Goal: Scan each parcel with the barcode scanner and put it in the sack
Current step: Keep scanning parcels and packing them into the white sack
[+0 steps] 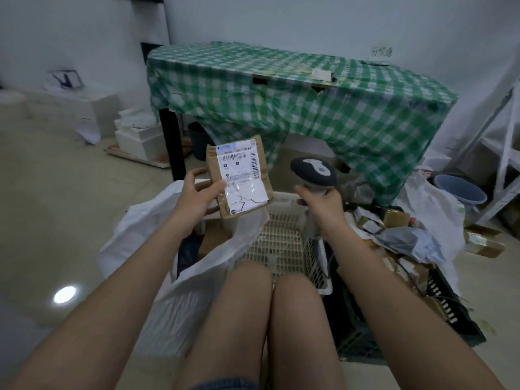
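My left hand (198,194) grips a small brown parcel (239,175) by its left edge, its white label with barcodes facing me. My right hand (320,199) holds the grey barcode scanner (313,171) by its handle, the head just right of the parcel and a short gap away. Below my left arm gapes the white sack (157,232), with dark items inside. Several more parcels (394,232) lie heaped in a dark crate at the right.
A cream plastic basket (281,240) stands in front of my knees. Behind it is a table under a green checked cloth (295,94). White boxes (138,139) sit on the floor at the left, a blue tub (458,190) and white shelving (503,153) at the right.
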`<state>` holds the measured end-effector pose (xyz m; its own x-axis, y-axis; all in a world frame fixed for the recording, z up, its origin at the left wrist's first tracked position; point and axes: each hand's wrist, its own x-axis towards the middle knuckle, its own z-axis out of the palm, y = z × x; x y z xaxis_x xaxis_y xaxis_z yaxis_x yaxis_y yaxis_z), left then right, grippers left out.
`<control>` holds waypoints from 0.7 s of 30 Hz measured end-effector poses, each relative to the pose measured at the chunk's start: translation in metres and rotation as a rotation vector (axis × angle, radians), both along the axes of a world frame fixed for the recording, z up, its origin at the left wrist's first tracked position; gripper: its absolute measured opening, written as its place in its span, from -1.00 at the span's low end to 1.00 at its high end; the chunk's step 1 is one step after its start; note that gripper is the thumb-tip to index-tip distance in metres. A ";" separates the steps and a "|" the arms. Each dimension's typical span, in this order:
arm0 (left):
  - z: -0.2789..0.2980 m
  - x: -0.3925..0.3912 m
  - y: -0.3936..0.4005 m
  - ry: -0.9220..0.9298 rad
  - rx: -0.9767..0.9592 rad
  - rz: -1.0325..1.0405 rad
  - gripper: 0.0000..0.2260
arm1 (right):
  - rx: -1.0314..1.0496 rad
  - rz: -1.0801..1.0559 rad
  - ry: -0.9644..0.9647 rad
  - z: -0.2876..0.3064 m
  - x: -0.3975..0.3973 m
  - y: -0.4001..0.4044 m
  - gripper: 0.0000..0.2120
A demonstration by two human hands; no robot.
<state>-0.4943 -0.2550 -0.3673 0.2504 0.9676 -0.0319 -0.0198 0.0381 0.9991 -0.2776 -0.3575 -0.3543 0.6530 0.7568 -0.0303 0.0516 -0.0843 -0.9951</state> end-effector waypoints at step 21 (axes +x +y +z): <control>-0.130 -0.039 0.112 0.932 0.399 -0.076 -0.54 | -0.122 0.166 -0.425 -0.050 -0.042 0.151 -0.76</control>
